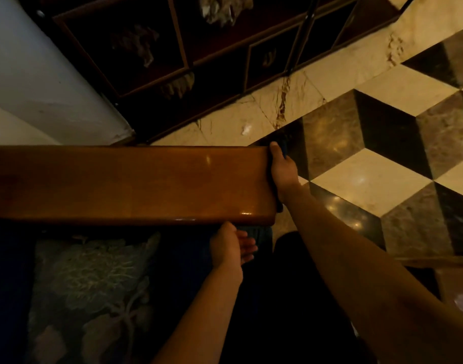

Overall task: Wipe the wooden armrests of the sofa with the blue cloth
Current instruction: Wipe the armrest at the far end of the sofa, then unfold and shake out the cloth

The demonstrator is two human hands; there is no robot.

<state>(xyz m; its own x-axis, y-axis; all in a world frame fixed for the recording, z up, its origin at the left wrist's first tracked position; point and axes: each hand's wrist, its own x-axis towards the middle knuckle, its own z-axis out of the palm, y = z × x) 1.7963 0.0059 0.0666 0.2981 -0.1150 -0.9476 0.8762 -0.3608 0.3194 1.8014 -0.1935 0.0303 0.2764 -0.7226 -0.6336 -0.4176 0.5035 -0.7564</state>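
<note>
**Wood armrest, end face under the cloth**

Glossy brown wood: the armrest point(130, 183) runs across the middle of the head view from the left edge to a rounded end right of centre, with light glinting off its near edge.

Right hand point(282, 166): placed against the end face of the armrest, thumb up at the far corner, fingers wrapped down over the end. A sliver of the blue cloth point(285, 149) shows dark beside the thumb, and a dark strip that appears to be more of it runs down between palm and wood to the near corner. The hand is closed on the cloth, pressing it to the wood. Most of the cloth is hidden by the hand.

Left hand point(231, 246): just below the near edge of the armrest, near its end. Fingers point right, loosely extended and slightly spread; nothing held. Whether the thumb touches the underside of the wood, cannot tell.

Surroundings: patterned cushion point(93, 279) on the dark blue sofa seat point(7, 285) below the armrest. Marble floor point(369, 174) in a cream, brown and black cube pattern to the right. Dark wooden cabinet point(198, 53) with carved panels beyond, pale wall point(36, 69) at upper left.
</note>
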